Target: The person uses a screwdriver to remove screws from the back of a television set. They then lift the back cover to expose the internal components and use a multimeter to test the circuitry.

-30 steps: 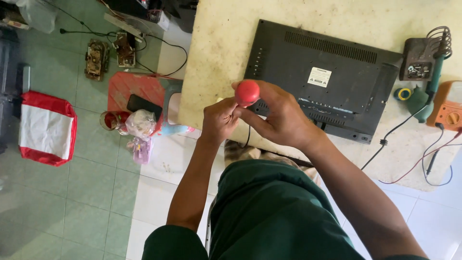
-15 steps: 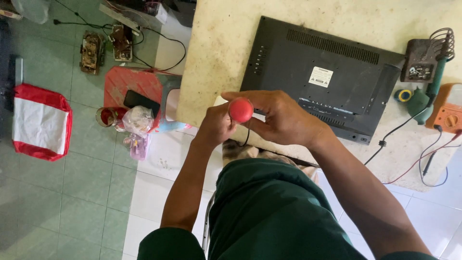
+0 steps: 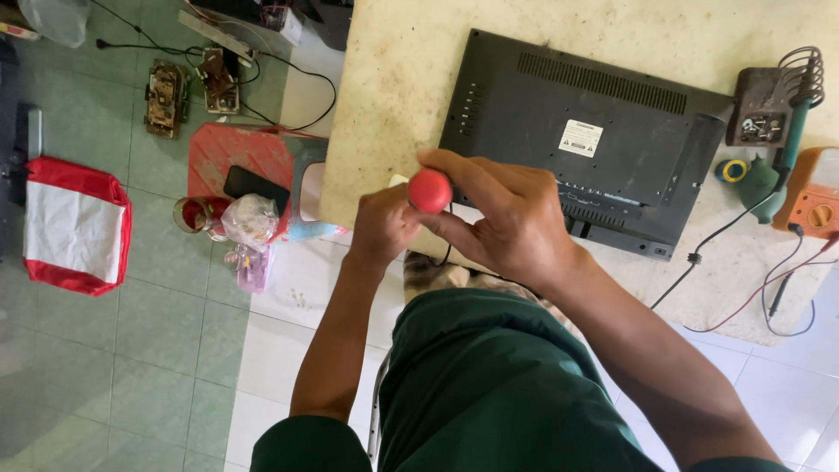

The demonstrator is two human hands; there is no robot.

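From the head camera, the right hand (image 3: 511,223) pinches a round red tool handle (image 3: 430,190) over the near edge of the worn cream table (image 3: 393,96). The left hand (image 3: 384,225) curls beside it, touching. A flat black monitor back (image 3: 594,131) lies face down just behind.

A soldering iron (image 3: 791,131), orange multimeter (image 3: 814,194) and red stool (image 3: 249,157) sit nearby.

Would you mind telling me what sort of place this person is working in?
Probably a small electronics repair workshop. A flat screen lies face down on the worktop, a soldering iron rests in its stand, and bare circuit boards sit on the tiled floor.
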